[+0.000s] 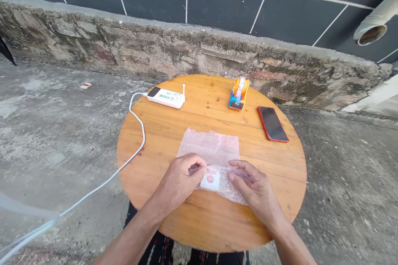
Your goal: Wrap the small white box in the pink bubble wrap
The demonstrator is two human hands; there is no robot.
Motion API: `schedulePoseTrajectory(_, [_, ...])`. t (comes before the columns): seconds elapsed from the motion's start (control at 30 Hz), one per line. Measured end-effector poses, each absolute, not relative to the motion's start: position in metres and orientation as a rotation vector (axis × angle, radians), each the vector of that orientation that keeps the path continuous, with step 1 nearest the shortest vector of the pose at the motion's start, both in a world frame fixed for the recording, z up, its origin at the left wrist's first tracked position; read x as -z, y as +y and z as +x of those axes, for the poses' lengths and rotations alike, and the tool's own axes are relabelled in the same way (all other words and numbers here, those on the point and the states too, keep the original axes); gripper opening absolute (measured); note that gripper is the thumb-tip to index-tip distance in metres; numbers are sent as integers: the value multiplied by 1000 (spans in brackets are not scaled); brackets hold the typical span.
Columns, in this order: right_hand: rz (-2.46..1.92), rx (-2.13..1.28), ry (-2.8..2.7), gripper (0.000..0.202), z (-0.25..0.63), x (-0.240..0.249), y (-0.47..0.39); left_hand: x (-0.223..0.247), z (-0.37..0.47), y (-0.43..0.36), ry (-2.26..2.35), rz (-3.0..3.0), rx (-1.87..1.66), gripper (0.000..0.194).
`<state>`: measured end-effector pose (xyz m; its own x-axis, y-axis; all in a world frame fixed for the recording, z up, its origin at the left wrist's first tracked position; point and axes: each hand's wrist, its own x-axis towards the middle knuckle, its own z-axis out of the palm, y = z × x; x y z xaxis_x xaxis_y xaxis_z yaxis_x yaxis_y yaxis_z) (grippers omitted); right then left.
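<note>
A sheet of pinkish bubble wrap (211,145) lies on the round wooden table in front of me, its near part folded over. A small white square packet (210,179) with a pink round mark shows through the near fold. At the packet's upper left corner, the thumb and index finger of my left hand (182,176) pinch the wrap. My right hand (256,184) is at the right end of the fold, its thumb and index finger on either side of the wrap with their tips a little apart. Its other fingers are partly hidden.
On the round table (199,227), a white power bank (168,97) with a white cable (143,128) stands at back left. An orange and blue tape dispenser (239,94) is at the back, a red-cased phone (273,124) to the right. Behind runs a low stone wall (155,56).
</note>
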<state>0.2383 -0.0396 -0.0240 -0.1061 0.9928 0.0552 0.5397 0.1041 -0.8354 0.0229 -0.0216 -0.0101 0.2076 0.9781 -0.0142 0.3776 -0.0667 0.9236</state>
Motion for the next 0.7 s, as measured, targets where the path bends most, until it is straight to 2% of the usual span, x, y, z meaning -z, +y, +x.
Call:
schedulePoseTrajectory(0.13, [-1438,-32,-1924,22,232,8,-52,9,22,-20,1311,1565,-834,13])
schedulePoseTrajectory(0.2, [-1313,194,-2020,19,222,-1,-61,9,22,-19,1305,1589,-840,12])
schedulePoseTrajectory(0.33, [-1132,109,-2273,22,199,-1,-71,8,22,-16,1286,1620,-856,10])
schedulePoseTrajectory(0.5, [-1150,67,-2407,28,193,19,-64,9,19,-15,1253,1628,-851,10])
schedulePoseTrajectory(0.7, [-1198,21,-2464,25,193,12,-59,13,16,-14,1252,1610,-860,10])
